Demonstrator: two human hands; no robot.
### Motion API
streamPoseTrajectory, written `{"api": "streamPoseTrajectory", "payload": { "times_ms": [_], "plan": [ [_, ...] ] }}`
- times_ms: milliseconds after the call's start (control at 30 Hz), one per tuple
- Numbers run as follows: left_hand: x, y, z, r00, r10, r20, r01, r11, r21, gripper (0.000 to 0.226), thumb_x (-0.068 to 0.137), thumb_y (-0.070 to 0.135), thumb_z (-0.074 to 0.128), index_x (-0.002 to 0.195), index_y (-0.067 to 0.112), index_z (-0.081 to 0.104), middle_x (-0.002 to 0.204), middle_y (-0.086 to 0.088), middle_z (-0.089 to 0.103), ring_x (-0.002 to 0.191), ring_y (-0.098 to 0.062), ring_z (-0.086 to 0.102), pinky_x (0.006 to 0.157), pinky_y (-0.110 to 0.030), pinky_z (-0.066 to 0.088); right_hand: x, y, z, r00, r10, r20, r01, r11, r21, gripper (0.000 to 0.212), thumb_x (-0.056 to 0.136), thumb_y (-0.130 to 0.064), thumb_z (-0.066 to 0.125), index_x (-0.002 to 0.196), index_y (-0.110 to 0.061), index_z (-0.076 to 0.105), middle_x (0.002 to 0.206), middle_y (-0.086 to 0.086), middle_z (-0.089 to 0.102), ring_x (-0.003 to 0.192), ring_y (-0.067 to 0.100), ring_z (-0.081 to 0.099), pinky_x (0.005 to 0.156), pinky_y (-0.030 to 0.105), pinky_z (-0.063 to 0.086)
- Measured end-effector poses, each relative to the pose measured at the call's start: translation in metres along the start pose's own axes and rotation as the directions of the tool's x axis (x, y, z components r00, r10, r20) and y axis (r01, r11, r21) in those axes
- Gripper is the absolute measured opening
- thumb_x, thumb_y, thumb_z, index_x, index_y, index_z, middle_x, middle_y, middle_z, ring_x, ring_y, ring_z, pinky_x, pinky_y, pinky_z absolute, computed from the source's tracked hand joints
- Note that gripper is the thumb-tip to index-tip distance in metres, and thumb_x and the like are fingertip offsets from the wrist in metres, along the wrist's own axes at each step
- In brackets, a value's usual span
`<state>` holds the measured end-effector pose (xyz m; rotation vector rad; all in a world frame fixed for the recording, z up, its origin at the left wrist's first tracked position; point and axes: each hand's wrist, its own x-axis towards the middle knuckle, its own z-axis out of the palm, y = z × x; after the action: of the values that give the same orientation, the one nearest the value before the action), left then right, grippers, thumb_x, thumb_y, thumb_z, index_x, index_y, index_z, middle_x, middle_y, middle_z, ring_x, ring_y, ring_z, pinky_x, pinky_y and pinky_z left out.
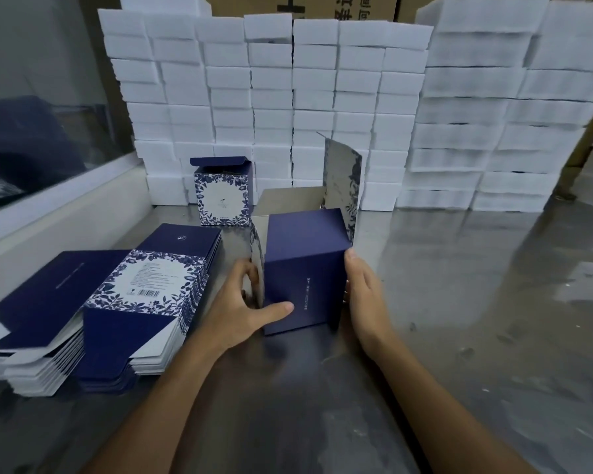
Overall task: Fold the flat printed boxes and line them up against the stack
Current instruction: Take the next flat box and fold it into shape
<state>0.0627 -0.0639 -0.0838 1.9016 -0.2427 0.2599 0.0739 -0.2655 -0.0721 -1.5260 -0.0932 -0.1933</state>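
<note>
From the head view, my left hand [243, 302] grips the half-folded box [303, 268] with its thumb across the matte navy front panel and its fingers curled out of sight behind the left flap, while my right hand [365, 295] presses flat, straight fingers against the right side, fingertips hidden by the box edge. The box stands mid-tabletop on the scuffed, glossy grey surface [459, 302], its top flaps open, showing plain grey card inside and a blurred floral print. Toward the left edge lie fanned piles of flat printed boxes [141, 295], partly cut off, and one folded box [221, 193] stands against the stack of white foam blocks [322, 97] at the far edge.
</note>
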Motion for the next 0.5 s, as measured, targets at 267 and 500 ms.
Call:
{"api": "streamPoseTrajectory", "payload": {
  "times_ms": [267, 500],
  "plan": [
    [-0.006, 0.005, 0.004, 0.923, 0.297, -0.246, -0.198, 0.913, 0.358, 0.103, 0.046, 0.05, 0.091, 0.125, 0.031, 0.029, 0.134, 0.004, 0.034, 0.125, -0.019, 0.042, 0.103, -0.041, 0.044, 0.002, 0.003, -0.007, 0.99, -0.01, -0.139, 0.009, 1.0, -0.012, 0.05, 0.091, -0.063, 0.05, 0.087, -0.014, 0.059, 0.081, 0.0, 0.068, 0.076, 0.011, 0.065, 0.072, 0.027, 0.049],
    [-0.004, 0.009, 0.01, 0.838, 0.518, -0.17, -0.324, 0.724, 0.609, 0.109, 0.047, 0.047, 0.089, 0.134, 0.015, 0.031, 0.151, -0.007, 0.024, 0.14, -0.026, 0.028, 0.106, -0.039, 0.036, 0.004, 0.004, -0.012, 0.996, 0.004, -0.09, 0.0, 0.999, 0.051, 0.053, 0.102, -0.051, 0.046, 0.066, -0.012, 0.053, 0.053, 0.001, 0.053, 0.048, 0.01, 0.046, 0.046, 0.019, 0.038]
  ]
}}
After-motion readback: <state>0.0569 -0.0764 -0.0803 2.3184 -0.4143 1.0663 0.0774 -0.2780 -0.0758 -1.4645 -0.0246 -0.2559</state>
